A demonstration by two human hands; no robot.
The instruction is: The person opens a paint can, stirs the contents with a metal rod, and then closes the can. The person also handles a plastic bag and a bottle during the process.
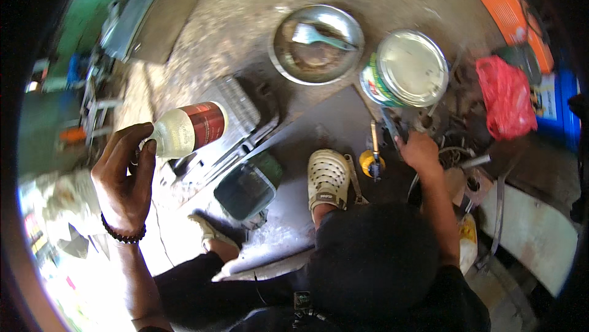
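Note:
My left hand (126, 175) is raised at the left, its fingers and thumb closed on the neck end of a clear bottle (173, 134) with a dark red label. The bottle lies nearly sideways in the air, its base toward the right. Low at the right, my right hand (421, 151) has its fingers curled at the lower end of a grey bar-like tool (389, 123); its exact kind is unclear. Just left of that hand are a yellow round object (370, 163) and a thin wooden-handled tool (373, 135).
A metal bowl (284, 69) holds a paintbrush (319, 37). Beside it stands a lidded tin (412, 67). A dark square container (245, 189) is near my clog (329, 175). Farther right lie a red plastic bag (505, 96), an orange case (512, 16) and cluttered metal parts (454, 155).

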